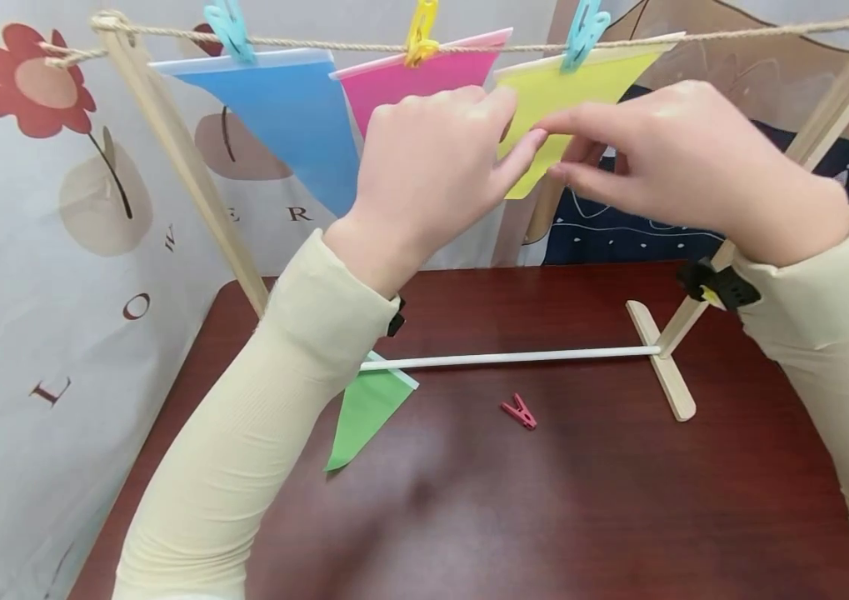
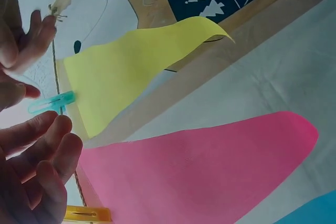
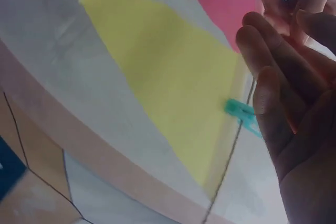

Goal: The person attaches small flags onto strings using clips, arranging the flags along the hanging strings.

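Note:
Both hands are raised near the twine (image 1: 499,47), in front of the hanging flags. My left hand (image 1: 435,158) overlaps the pink flag (image 1: 424,73) in the head view; its fingers (image 2: 48,129) are loosely bent with nothing visible between them. My right hand (image 1: 675,158) is beside the yellow flag (image 1: 581,92), fingers relaxed and no object seen in them. A teal clothespin (image 2: 52,102) fixes the yellow flag to the twine, between the hands in the left wrist view. A yellow clothespin (image 1: 421,33) holds the pink flag, and another teal clothespin (image 1: 227,32) the blue flag (image 1: 289,117).
Wooden posts (image 1: 184,167) carry the twine at both ends. A white rod (image 1: 514,359) runs low to a wooden foot (image 1: 660,362). On the dark red table (image 1: 544,517) lie a green flag (image 1: 370,412), partly behind the left sleeve, and a red clothespin (image 1: 520,413).

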{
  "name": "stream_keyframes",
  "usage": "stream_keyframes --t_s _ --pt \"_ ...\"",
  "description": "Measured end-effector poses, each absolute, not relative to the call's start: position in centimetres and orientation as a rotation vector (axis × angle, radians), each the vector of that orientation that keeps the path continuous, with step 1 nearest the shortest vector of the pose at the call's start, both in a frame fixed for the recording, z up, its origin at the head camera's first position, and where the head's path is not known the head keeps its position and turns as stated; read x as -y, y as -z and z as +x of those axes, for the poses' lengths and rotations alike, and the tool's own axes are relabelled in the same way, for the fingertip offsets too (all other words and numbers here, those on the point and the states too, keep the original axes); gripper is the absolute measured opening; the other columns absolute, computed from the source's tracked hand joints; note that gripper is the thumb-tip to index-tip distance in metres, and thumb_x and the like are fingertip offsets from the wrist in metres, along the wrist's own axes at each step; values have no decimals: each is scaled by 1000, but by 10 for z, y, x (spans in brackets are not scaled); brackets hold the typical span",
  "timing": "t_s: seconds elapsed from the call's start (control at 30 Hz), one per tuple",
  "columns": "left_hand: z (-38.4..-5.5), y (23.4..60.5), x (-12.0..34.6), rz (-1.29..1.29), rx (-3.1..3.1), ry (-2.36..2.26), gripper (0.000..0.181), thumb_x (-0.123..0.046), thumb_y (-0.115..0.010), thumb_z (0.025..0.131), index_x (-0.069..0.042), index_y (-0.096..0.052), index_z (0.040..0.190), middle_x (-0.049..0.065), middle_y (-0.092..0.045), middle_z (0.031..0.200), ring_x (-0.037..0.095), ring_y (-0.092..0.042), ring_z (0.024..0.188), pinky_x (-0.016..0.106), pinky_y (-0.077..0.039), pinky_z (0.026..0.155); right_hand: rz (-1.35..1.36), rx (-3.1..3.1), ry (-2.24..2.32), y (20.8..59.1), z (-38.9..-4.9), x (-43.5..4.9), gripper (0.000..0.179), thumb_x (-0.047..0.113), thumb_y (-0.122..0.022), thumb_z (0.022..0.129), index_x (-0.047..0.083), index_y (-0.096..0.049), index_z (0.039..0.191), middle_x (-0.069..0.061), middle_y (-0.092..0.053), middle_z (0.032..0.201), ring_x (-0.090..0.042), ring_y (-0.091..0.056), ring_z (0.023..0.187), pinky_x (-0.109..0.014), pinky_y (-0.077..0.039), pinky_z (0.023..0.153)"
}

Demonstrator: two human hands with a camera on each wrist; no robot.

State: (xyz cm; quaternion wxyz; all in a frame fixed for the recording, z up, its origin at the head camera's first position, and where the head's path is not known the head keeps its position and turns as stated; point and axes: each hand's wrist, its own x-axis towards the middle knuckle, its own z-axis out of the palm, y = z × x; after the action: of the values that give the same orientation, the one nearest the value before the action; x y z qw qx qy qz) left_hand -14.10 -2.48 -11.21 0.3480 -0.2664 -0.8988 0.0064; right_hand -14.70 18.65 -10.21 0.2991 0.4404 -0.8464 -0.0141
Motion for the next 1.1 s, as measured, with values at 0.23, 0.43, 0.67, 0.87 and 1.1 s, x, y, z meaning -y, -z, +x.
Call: stream_keyframes --t_s 0.23,0.43,0.67,0.87,1.1 --pt "-140 120 28 -702 2355 -11 42 -47 -37 93 -10 -57 88 2 -53 66 17 -48 53 30 -42 50 1183 2328 -91 126 -143 -186 52 18 -70 80 13 -50 128 -3 -70 80 -10 -47 47 -30 -42 49" --pt "-150 140 34 -689 2383 -28 33 -36 -40 94 -12 -55 76 2 -50 60 18 -47 50 33 -41 46 1161 2391 -156 146 -145 -194 45 19 -70 80 16 -56 123 2 -68 78 -6 -43 47 -27 -40 49" --pt "-162 161 46 -675 2397 -38 31 -29 -44 92 -12 -49 66 2 -41 54 19 -41 45 32 -37 43 1084 2504 -234 162 -145 -204 39 19 -67 83 17 -59 121 2 -69 83 -6 -47 53 -26 -42 54" --pt "-166 169 52 -650 2414 -54 33 -30 -44 92 -11 -48 65 2 -39 53 20 -42 44 33 -38 42 1073 2564 -414 181 -140 -212 39 18 -65 85 22 -58 122 7 -68 84 -3 -55 64 -22 -45 58" --pt "-164 189 65 -634 2447 -50 34 -28 -46 91 -13 -45 61 1 -38 52 19 -40 41 32 -34 38 1026 2624 -561 206 -142 -218 35 20 -63 87 24 -58 121 13 -67 85 0 -56 67 -18 -48 62"
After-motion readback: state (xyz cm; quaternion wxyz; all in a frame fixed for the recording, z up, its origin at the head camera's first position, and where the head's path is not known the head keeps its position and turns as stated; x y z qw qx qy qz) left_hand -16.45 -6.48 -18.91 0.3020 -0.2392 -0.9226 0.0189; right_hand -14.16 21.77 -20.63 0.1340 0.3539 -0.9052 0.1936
